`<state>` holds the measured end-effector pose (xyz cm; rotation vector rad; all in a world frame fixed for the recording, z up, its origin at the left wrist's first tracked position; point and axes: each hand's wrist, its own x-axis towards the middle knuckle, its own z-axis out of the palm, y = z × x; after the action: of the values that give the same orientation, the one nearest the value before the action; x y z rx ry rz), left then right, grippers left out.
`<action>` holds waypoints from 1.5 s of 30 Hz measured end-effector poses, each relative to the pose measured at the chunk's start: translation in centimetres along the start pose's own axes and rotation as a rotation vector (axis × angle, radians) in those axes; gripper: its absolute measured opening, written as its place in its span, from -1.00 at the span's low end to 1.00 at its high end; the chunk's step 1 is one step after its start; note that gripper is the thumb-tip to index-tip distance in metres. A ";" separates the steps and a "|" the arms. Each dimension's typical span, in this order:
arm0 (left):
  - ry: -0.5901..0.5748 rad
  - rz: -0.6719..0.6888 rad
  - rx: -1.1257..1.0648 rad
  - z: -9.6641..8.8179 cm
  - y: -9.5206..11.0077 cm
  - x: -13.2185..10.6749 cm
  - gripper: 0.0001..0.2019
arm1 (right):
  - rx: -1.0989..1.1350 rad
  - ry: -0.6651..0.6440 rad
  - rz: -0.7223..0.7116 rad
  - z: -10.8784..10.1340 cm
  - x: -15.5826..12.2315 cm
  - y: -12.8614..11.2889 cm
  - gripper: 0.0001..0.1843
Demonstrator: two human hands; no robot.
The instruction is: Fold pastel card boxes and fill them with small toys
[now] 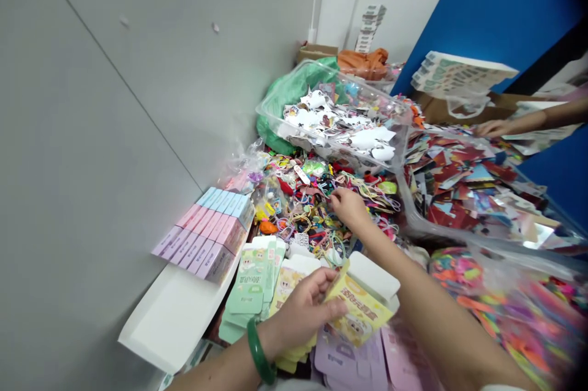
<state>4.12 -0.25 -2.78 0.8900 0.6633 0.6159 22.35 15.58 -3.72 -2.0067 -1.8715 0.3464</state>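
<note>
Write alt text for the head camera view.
A person's left hand, wearing a green bangle, holds a flat yellow card box while the right hand reaches into a heap of hair ties. Stacked pink-and-blue boxes and a clear tub of white paper cutouts lie nearby; another person's hand reaches over colored papers.

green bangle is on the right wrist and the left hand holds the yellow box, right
No: the green bangle is on the left wrist, as the head view shows. The left hand does hold the yellow box.
</note>
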 end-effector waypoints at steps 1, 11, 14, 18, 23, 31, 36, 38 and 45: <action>0.011 -0.005 -0.004 -0.1 0.0 0.0 -0.57 | 0.003 0.014 0.019 0.5 0.7 -0.4 -0.65; 0.085 0.016 0.008 -1.1 -0.2 0.6 -0.53 | 0.099 -0.028 0.122 1.8 5.0 -1.4 -0.58; 0.068 0.062 0.009 -1.2 0.0 0.5 -0.58 | 0.181 -0.068 0.127 1.7 4.9 -0.3 -0.66; 0.066 0.116 0.016 -1.8 0.6 0.5 -0.58 | 0.332 -0.150 0.121 0.8 4.1 1.7 -0.80; 0.091 0.101 0.032 -2.3 0.7 0.6 -0.56 | 0.530 -0.280 0.172 -0.4 3.0 3.3 -0.80; 0.087 0.095 0.029 -2.3 0.3 0.8 -0.57 | 0.791 -0.297 0.180 0.1 2.5 3.1 -0.54; 0.089 0.115 0.033 -2.4 0.5 0.7 -0.59 | 0.853 -0.129 0.129 -0.7 2.2 2.6 -0.53; 0.085 0.112 0.037 -2.3 0.6 0.7 -0.58 | 0.875 -0.083 0.129 -1.2 2.0 2.5 -0.59; 0.057 0.134 0.048 -2.2 0.7 0.4 -0.58 | 1.150 -0.070 0.144 -2.5 1.2 2.5 -0.55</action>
<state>2.60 1.51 -3.33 0.9702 0.6760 0.7507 25.79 16.35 -2.47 -1.2881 -1.0738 1.2034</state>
